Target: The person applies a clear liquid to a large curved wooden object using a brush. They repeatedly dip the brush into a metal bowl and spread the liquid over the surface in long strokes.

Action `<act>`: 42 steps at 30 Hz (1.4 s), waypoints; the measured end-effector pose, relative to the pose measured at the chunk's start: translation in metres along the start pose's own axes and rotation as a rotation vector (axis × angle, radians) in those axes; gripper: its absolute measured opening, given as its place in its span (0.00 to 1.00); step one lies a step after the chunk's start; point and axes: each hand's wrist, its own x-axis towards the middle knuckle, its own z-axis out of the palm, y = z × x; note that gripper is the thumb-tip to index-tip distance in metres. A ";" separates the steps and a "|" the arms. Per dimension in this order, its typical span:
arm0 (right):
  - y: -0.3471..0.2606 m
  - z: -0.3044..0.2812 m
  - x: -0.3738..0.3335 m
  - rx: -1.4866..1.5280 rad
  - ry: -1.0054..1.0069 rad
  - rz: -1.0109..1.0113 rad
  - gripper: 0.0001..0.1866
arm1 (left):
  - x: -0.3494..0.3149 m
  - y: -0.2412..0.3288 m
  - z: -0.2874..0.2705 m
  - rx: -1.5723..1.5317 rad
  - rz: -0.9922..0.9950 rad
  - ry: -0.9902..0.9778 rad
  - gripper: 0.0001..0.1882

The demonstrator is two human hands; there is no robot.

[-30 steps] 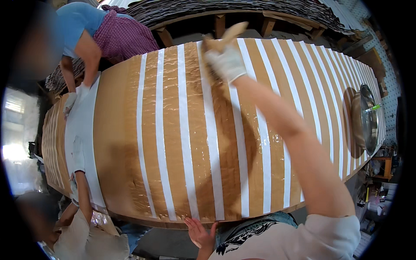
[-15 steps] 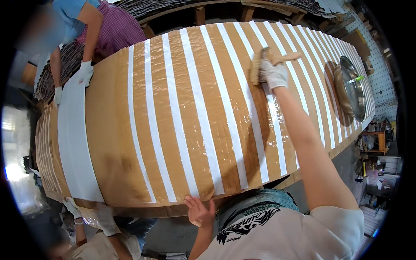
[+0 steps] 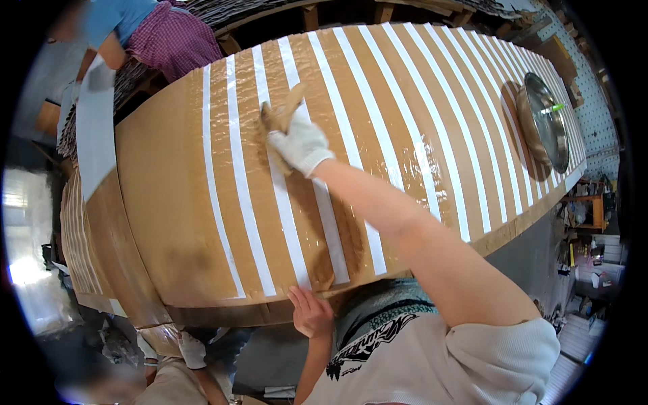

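Observation:
Brown paper sheets with white stripes [image 3: 341, 223] cover the large table before me, and much of their surface shines wet. My right hand [image 3: 300, 145], in a white glove, is shut on a wooden-handled brush [image 3: 277, 121]. The brush lies against the striped paper left of centre, slightly blurred. At the table's near edge my bare left hand [image 3: 312, 314] rests by the paper's border, fingers stretched out and holding nothing visible.
A metal basin [image 3: 540, 128] with a green-handled item stands at the right. One co-worker [image 3: 172, 40] leans in at the far left beside a white sheet [image 3: 96, 128]. Another's gloved hands [image 3: 192, 349] hold brown paper [image 3: 128, 250] at the near left.
My right hand has swept the brush left across the stripes. The white sheet at the left has shifted toward the far side, with brown paper now over its near part. My left hand stays put.

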 end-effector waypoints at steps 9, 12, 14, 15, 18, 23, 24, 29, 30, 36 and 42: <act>0.197 -0.171 -0.080 0.099 0.583 0.085 0.30 | -0.013 0.000 0.016 0.008 0.007 0.027 0.32; 0.212 -0.201 -0.068 -0.169 0.604 0.430 0.31 | -0.016 0.001 0.020 -0.015 -0.002 -0.005 0.33; 0.136 -0.170 -0.092 -0.146 0.642 0.278 0.26 | -0.014 0.001 0.019 -0.008 -0.017 -0.005 0.34; 0.131 -0.146 -0.087 0.012 0.601 0.141 0.25 | -0.012 0.001 0.018 -0.001 -0.017 -0.004 0.33; 0.084 -0.051 -0.094 -0.139 0.359 -0.324 0.24 | -0.011 -0.002 0.018 -0.009 0.017 0.003 0.33; 0.023 -0.013 -0.149 0.082 -0.040 -0.008 0.36 | -0.014 -0.022 0.011 -0.055 0.057 -0.015 0.31; 0.038 -0.006 -0.149 0.072 -0.063 0.034 0.34 | -0.017 -0.028 0.007 -0.064 0.056 -0.021 0.31; 0.174 -0.097 -0.185 0.029 0.364 0.076 0.29 | -0.019 -0.033 0.020 -0.076 0.111 0.009 0.31; 0.197 -0.112 -0.194 0.375 0.501 0.053 0.25 | -0.022 -0.033 0.022 -0.078 0.116 0.026 0.30; 0.201 -0.149 -0.208 -0.209 0.720 0.282 0.24 | -0.024 -0.031 0.026 -0.140 0.083 0.046 0.30; 0.059 -0.004 -0.231 0.121 0.162 -0.048 0.27 | -0.015 -0.034 0.013 -0.099 0.089 -0.031 0.30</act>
